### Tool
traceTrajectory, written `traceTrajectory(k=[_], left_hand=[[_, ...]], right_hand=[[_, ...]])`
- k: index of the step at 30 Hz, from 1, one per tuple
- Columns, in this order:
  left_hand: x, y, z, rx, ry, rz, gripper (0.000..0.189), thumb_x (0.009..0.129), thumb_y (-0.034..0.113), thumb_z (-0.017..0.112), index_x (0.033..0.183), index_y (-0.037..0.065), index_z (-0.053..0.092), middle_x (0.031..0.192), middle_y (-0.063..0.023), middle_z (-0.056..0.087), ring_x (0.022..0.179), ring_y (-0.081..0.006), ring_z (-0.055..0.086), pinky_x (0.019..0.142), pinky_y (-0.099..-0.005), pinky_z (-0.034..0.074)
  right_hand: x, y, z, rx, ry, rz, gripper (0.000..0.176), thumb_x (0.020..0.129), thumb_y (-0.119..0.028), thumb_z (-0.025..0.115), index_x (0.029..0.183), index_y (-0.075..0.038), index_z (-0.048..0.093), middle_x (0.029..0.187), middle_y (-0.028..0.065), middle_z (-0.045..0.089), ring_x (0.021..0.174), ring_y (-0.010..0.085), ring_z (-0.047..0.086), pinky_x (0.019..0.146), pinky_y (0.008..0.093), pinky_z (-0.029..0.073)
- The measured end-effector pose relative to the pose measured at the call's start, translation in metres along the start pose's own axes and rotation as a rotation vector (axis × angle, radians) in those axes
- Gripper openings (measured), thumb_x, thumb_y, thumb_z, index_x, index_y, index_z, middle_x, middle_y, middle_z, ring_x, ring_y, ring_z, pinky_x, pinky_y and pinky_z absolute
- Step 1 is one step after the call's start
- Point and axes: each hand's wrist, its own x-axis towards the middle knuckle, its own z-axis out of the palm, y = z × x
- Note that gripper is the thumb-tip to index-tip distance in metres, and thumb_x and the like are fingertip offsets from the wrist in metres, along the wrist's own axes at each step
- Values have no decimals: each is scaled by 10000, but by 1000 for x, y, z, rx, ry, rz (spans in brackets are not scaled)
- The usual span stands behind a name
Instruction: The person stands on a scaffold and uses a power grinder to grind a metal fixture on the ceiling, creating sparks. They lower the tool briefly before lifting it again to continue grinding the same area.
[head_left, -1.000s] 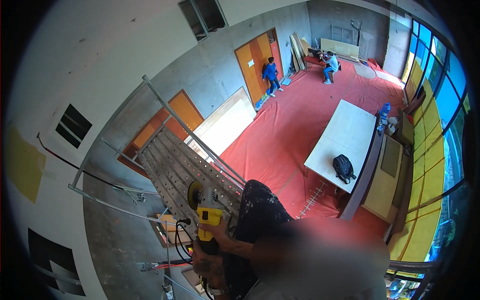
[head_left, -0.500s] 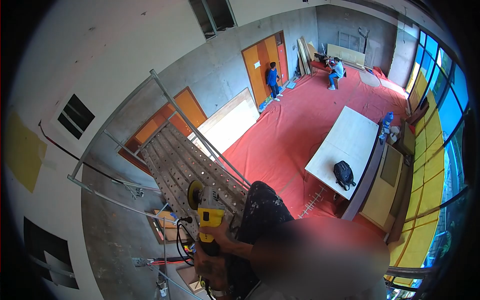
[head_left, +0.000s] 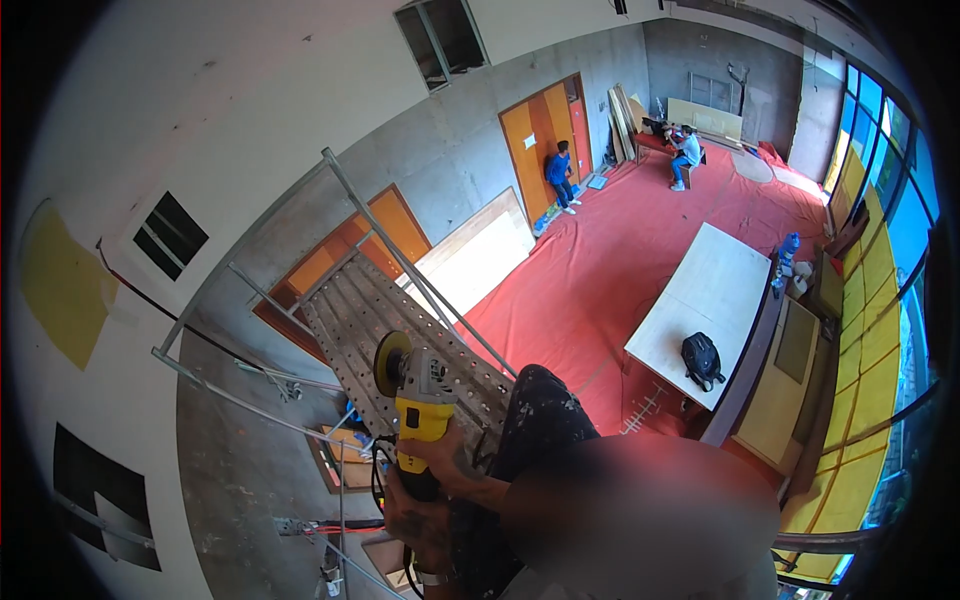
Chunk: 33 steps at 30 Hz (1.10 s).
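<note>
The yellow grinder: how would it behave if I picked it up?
The grinder is probably front-heavy, as its grey head and disc sit at one end. Its chunky shape suggests it is stiff. The black cord, visibly curved, would likely flop and trail.

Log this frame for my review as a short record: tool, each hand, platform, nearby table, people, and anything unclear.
Tool: yellow-bodied angle grinder, its disc at the end away from the hands
Right hand: right hand wrapped around the grinder's body
Left hand: left hand at the rear of the grinder, gripping it
Platform: perforated metal platform, railed
Table: white-topped table with a black backpack on it
People: standing person by an orange door; seated person farther back
Unclear: whether the disc spins
</note>
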Motion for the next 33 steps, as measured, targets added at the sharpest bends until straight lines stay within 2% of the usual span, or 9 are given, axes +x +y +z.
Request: traceTrajectory(k=[3,6,10,14,17,22,24,28,33], left_hand=[[16,-2,-3,63,103,71,687,751,384,808,1268,2,565,981,-192,672,880,-425,688,724,-497,545],[34,9,-25,49,27,-9,705,779,374,806,1322,5,549,1128,-228,671,1012,-458,671,826,-489,547],[60,7,-49,-69,110,82,841,751,418,839,1393,-2,493,1215,-232,656,1095,-456,654,856,-482,542],[95,12,-86,-142,171,220,822,742,431,844,1369,14,512,1135,-235,678,1027,-451,683,812,-465,546],[123,13,-119,-97,265,317,679,790,410,813,1280,12,564,1066,-211,683,959,-450,690,767,-473,553],[160,45,-194,-20,429,461,582,831,372,793,1253,36,575,1043,-181,686,941,-403,695,774,-442,547],[184,30,-223,136,559,569,586,828,335,799,1281,34,582,1067,-179,694,957,-391,699,794,-441,556],[206,62,-296,292,785,637,633,808,319,810,1301,-3,578,1068,-195,691,933,-394,697,772,-454,549],[224,89,-369,376,869,760,646,790,276,825,1316,-2,574,1065,-210,697,918,-405,705,745,-461,557]], right_hand=[[-3,-20,17,-47,-34,-83,557,712,-56,883,1192,-29,601,1005,86,722,900,192,717,828,355,595],[-6,-48,32,-55,-129,-118,608,718,-83,885,1230,-26,563,1058,91,704,939,195,704,850,358,586],[-17,-82,64,32,-176,-216,678,721,-122,879,1275,-24,502,1100,86,667,976,198,681,869,362,570],[-22,-106,105,95,-193,-344,685,734,-133,876,1288,-26,487,1150,95,652,1017,202,665,890,369,562],[-29,-136,139,224,-211,-448,663,755,-117,870,1295,-41,493,1197,91,637,1049,186,651,896,356,559],[-44,-177,206,360,-211,-510,630,765,-94,859,1272,-21,493,1121,92,661,992,203,669,856,358,568],[-57,-195,239,453,-284,-492,697,755,-102,866,1307,-20,448,1135,103,641,1017,222,657,878,369,560],[-94,-265,278,670,-493,-553,587,785,-58,840,1249,-7,485,1064,85,662,951,194,674,824,334,577],[-122,-310,338,837,-473,-726,585,793,-25,822,1254,-13,461,1082,84,650,955,187,675,848,338,578]])
